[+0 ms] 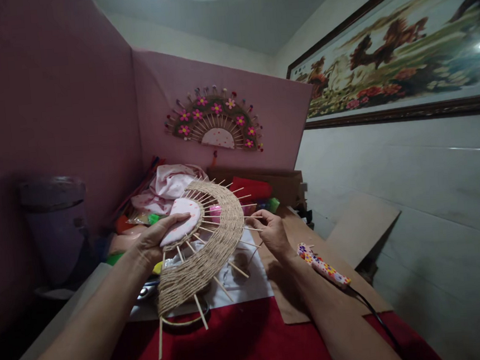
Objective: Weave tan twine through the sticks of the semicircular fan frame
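Observation:
A fan-shaped piece (227, 226) of woven tan cord on thin wooden sticks is held up over the table, tilted. Its small half-round centre (187, 207) is covered in white cloth with pinkish dots. My left hand (154, 235) grips this centre, thumb on top and the other fingers hidden beneath. At the outer right edge, my right hand (271, 230) pinches near the tips of the sticks, thumb and forefinger together. Bare stick ends stick out around the cord band.
A floral glue gun (323, 265) with a black cable lies on brown cardboard (292, 293) at right. Pink dotted cloth (170, 180) and coloured materials are heaped behind. A finished flowered fan (217, 106) is on the pink board. Red cloth (246, 342) covers the front.

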Available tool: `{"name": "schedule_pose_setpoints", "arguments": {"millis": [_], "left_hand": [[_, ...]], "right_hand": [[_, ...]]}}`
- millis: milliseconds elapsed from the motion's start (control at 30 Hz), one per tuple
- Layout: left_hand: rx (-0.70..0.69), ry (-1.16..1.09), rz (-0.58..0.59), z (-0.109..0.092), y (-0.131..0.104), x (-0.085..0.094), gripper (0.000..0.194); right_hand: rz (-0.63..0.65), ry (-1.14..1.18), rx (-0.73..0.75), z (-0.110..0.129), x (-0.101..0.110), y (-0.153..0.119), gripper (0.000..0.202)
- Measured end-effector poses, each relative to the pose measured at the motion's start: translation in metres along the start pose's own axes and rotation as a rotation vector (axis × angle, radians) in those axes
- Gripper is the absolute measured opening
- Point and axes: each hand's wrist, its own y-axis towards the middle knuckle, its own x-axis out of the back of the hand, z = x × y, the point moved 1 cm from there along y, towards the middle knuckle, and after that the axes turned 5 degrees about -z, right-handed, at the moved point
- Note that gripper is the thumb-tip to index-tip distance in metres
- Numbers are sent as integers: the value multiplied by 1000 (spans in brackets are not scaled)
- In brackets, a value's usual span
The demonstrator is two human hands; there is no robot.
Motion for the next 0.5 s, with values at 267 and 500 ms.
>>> {"name": "schedule_pose_setpoints", "arguments": {"millis": [267,500], "left_hand": [[5,47,-15,0,-4,-2,25],[0,70,-42,1,-1,0,23]], "right_hand": [[-85,-90,86,1,3,1,18],[-282,-259,200,5,9,0,19]]}}
